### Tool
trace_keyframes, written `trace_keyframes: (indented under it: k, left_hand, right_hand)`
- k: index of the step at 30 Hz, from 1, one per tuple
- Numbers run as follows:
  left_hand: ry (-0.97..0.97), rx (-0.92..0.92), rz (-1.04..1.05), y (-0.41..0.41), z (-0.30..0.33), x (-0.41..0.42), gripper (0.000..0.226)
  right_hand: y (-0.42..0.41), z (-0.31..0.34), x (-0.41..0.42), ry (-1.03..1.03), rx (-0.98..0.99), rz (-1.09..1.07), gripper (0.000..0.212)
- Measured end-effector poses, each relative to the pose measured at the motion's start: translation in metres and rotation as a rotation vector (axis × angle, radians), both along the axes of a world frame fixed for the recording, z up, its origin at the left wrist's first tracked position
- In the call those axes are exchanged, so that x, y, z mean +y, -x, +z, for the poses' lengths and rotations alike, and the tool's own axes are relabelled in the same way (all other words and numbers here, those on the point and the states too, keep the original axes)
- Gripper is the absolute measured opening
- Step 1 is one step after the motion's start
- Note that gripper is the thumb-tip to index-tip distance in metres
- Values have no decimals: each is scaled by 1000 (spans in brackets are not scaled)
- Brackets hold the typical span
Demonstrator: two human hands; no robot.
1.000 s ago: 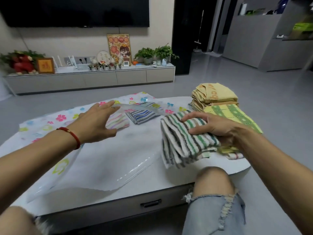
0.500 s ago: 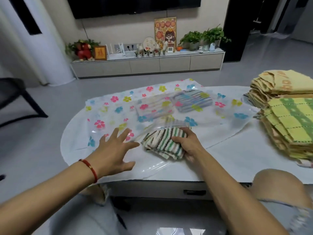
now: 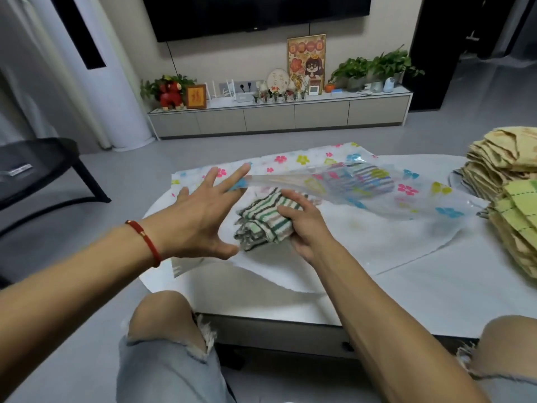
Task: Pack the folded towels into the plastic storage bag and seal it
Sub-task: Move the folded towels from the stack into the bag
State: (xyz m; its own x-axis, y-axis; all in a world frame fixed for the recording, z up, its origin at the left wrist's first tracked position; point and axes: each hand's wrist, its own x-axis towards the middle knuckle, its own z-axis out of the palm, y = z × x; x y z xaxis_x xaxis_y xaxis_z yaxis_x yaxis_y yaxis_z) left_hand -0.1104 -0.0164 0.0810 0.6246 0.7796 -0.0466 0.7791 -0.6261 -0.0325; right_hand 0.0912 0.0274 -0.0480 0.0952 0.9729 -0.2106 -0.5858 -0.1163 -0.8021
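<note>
A clear plastic storage bag point(image 3: 412, 199) printed with coloured flowers lies across the white table point(image 3: 436, 292). Its upper layer is lifted at the mouth by the straight fingers of my left hand point(image 3: 200, 216). My right hand point(image 3: 305, 225) grips a folded green, black and white striped towel point(image 3: 258, 222) at the bag's mouth, partly under the raised plastic. Striped towels point(image 3: 360, 175) lie deeper inside the bag. A stack of folded yellow and green towels point(image 3: 505, 196) stands at the table's right edge.
My knees in torn jeans are at the table's near edge. A black chair point(image 3: 37, 167) stands to the left on the grey floor. A low TV cabinet point(image 3: 279, 117) with plants and ornaments runs along the far wall.
My left hand rose from the bag's lower sheet to lift the top plastic layer. My right hand pushed the striped towel further toward the opening. The view shifted right and nearer.
</note>
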Motion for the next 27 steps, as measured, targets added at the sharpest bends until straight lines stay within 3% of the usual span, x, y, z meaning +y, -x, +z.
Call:
trace_keyframes:
  k: [3,5,8,11,17,21,24,27]
  left_hand:
    - [-22,-102,-74,1,11,4,92]
    - [-38,-145,-88,4,14,8,92]
    - [-36,-182,-95,10,13,13,103]
    - [-6,-185,-87,15,12,10,106]
    - [33,-205,-75,20,10,5,81]
    - [46,-236,-33,21,10,10,106]
    - [49,-250,-32,23,7,13,108]
    - [56,-248,-19,21,6,14,109]
  right_hand:
    - [49,15,47,-96,238,-53,40]
    - [80,4,64,-56,276,42,43]
    - [107,-30,59,114,-143,197,51]
    - [119,-58,68,125,-515,154,44]
    - [135,-56,98,-39,-608,234,43]
    - [135,-51,112,-34,-540,531,62]
    - [113,-49,106,-81,-888,452,64]
    - [72,-62,90,-128,-1414,42,45]
